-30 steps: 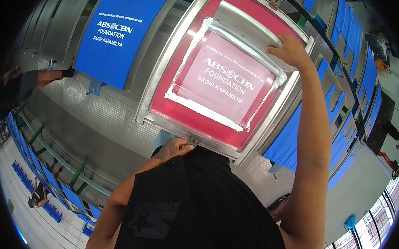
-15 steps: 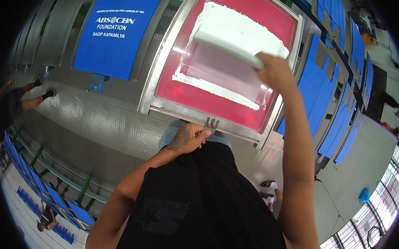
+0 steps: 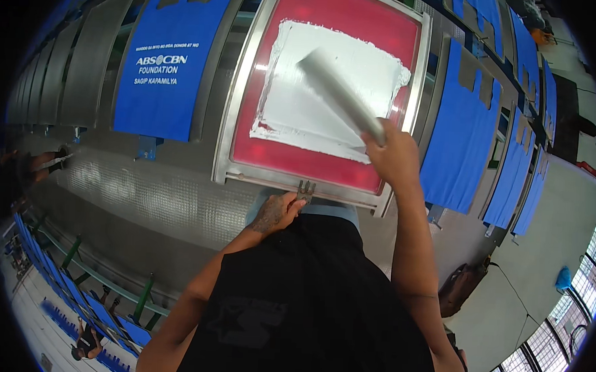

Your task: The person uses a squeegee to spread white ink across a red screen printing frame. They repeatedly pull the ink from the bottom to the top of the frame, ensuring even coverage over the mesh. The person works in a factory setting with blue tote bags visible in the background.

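A metal-framed printing screen (image 3: 229, 116) with red mesh lies in front of me. White ink (image 3: 282, 85) covers most of its middle in a rough-edged block. My right hand (image 3: 394, 153) grips one end of a long pale squeegee (image 3: 339, 91), which slants over the ink from upper left to lower right. Whether its blade touches the mesh I cannot tell. At the frame's near edge my left hand (image 3: 285, 209) is closed on a small pronged metal bracket (image 3: 306, 190) fixed to the frame.
Blue fabric pieces on flat boards stand left (image 3: 158, 107) and right (image 3: 461, 140) of the screen. Bare grey boards (image 3: 94, 64) continue to the far left. Another person (image 3: 29, 167) is at the left edge, and a further person (image 3: 88, 340) is at lower left.
My right hand has come nearer to me with the squeegee, whose slant is steeper. White ink now covers the pinkish middle area. My left hand stays at the bracket.
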A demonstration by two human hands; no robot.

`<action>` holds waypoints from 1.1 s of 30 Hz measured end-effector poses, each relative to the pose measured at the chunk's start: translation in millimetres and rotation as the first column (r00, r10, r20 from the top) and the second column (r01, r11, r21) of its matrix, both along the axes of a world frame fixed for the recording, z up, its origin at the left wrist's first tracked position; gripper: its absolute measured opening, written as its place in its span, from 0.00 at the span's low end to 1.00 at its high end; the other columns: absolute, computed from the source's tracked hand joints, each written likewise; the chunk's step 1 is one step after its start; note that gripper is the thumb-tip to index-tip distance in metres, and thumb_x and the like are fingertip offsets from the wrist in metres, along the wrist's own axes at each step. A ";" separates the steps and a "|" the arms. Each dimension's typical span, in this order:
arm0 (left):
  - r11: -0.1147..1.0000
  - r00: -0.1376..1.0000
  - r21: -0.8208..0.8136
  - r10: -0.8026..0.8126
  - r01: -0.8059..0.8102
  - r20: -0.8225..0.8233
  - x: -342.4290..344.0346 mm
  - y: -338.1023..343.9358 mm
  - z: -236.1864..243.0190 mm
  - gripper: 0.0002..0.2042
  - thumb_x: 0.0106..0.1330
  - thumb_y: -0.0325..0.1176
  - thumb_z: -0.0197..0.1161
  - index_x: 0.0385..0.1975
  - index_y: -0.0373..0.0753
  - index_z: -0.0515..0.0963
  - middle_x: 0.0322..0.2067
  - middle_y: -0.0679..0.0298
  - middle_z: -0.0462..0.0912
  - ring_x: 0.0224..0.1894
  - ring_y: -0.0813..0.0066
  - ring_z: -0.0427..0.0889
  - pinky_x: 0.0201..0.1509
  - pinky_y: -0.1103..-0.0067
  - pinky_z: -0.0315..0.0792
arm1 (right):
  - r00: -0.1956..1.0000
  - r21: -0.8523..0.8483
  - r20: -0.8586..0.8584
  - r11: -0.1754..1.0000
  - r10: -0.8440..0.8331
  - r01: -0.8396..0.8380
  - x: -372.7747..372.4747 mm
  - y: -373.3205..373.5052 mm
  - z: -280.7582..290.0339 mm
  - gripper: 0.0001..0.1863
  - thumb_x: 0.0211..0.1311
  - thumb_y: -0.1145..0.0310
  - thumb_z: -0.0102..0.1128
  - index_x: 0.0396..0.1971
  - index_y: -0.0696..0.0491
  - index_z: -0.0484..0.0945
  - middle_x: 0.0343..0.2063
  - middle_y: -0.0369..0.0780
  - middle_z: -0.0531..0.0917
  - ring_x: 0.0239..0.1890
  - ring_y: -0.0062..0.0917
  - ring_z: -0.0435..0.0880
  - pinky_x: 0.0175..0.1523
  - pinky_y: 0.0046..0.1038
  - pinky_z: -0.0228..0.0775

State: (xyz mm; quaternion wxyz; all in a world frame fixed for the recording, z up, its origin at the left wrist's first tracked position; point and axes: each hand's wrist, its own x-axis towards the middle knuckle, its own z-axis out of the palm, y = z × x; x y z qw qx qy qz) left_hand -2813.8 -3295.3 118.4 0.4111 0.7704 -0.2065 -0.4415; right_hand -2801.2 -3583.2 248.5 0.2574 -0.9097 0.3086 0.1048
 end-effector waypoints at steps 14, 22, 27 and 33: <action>0.678 0.691 0.241 0.537 -0.695 0.484 131.1 44.5 -16.0 0.31 0.71 0.59 0.55 0.34 0.27 0.79 0.25 0.54 0.77 0.33 0.65 0.77 0.40 0.68 0.71 | 0.780 0.856 -0.128 0.329 -0.612 0.399 -57.3 -138.9 -110.4 0.23 0.69 0.55 0.64 0.48 0.61 0.80 0.39 0.40 0.85 0.37 0.22 0.83 0.44 0.26 0.77; 0.717 0.668 0.152 0.522 -0.681 0.530 45.7 -23.1 39.2 0.24 0.71 0.53 0.57 0.35 0.32 0.80 0.22 0.53 0.79 0.26 0.65 0.77 0.33 0.66 0.70 | 0.702 0.830 -0.037 0.369 -0.711 0.418 -137.1 -183.7 -75.4 0.25 0.69 0.54 0.61 0.52 0.62 0.77 0.41 0.44 0.86 0.38 0.28 0.86 0.45 0.30 0.80; 0.854 0.840 0.077 0.484 -0.514 0.247 9.7 -127.5 37.5 0.23 0.70 0.52 0.60 0.49 0.35 0.81 0.33 0.53 0.87 0.36 0.64 0.86 0.41 0.69 0.77 | 0.512 0.780 0.074 0.369 -0.856 0.505 -255.3 -251.2 -51.0 0.29 0.69 0.56 0.63 0.58 0.63 0.71 0.47 0.46 0.83 0.44 0.33 0.85 0.51 0.34 0.80; 0.933 0.894 -0.006 0.347 -0.360 0.284 -44.5 -198.0 33.0 0.26 0.69 0.56 0.60 0.48 0.35 0.82 0.33 0.52 0.87 0.38 0.60 0.86 0.43 0.68 0.76 | 0.407 0.792 0.127 0.339 -0.905 0.508 -329.3 -296.2 -42.3 0.30 0.67 0.55 0.64 0.58 0.63 0.71 0.47 0.47 0.83 0.44 0.35 0.86 0.50 0.36 0.81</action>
